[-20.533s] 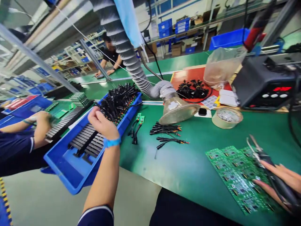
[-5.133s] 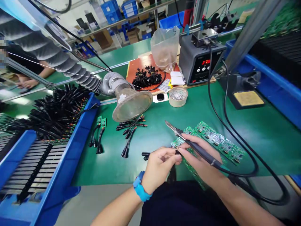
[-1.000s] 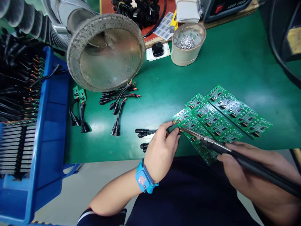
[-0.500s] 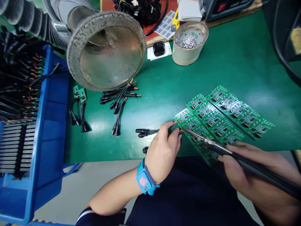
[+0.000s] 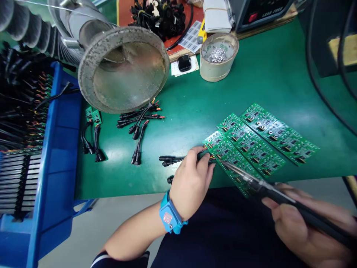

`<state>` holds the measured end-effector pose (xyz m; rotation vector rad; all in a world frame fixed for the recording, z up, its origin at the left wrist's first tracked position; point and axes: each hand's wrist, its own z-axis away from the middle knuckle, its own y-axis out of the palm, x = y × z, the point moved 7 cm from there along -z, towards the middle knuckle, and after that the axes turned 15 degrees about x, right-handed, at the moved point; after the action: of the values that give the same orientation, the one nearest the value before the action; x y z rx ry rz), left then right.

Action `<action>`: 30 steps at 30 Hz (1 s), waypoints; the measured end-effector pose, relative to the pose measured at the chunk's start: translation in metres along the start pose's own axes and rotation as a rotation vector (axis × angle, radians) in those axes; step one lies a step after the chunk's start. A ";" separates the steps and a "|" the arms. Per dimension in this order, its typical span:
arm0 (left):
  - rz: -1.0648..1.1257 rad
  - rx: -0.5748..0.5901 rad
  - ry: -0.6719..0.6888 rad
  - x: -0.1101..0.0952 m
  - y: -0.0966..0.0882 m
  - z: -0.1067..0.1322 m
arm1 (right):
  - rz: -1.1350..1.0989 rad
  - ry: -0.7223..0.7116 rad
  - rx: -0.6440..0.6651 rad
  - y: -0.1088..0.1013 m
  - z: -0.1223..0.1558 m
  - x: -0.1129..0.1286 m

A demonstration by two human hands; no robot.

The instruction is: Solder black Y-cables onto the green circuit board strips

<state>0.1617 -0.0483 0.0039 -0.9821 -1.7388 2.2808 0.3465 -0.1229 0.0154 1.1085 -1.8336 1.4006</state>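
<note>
My left hand (image 5: 191, 178), with a blue strap at the wrist, is closed on a black cable (image 5: 176, 159). The cable's coloured wire ends lie at the left edge of the nearest green circuit board panel (image 5: 231, 158). In my right hand (image 5: 301, 219) is a soldering iron (image 5: 275, 191), its tip over that panel close to the wires. Two more board panels, a middle one (image 5: 251, 143) and a far one (image 5: 281, 132), lie alongside. Another black connector (image 5: 170, 179) shows partly behind my left hand.
A fume extractor hood (image 5: 83, 82) hangs over the green table (image 5: 184, 111). Several loose cables (image 5: 139, 143) lie under it, and two cables with small boards (image 5: 96, 117) sit left. A blue bin (image 5: 60, 149) full of cables stands far left. A tub (image 5: 219, 70) holds metallic shavings.
The soldering iron's tip has shifted slightly down and right, and my right hand has shifted a little right. My left hand keeps its grip. The camera view has moved slightly.
</note>
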 end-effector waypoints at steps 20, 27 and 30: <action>-0.004 -0.202 -0.104 -0.001 -0.003 -0.003 | -0.010 -0.156 0.124 0.016 0.004 0.008; -0.022 -0.213 -0.100 -0.001 -0.002 -0.003 | 0.070 -0.165 0.136 0.020 0.003 0.012; -0.040 -0.237 -0.085 -0.003 -0.002 -0.003 | 0.082 -0.159 0.128 0.021 0.005 0.010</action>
<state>0.1650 -0.0463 0.0062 -0.8889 -2.0811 2.1583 0.3231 -0.1285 0.0123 1.2535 -1.9423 1.5344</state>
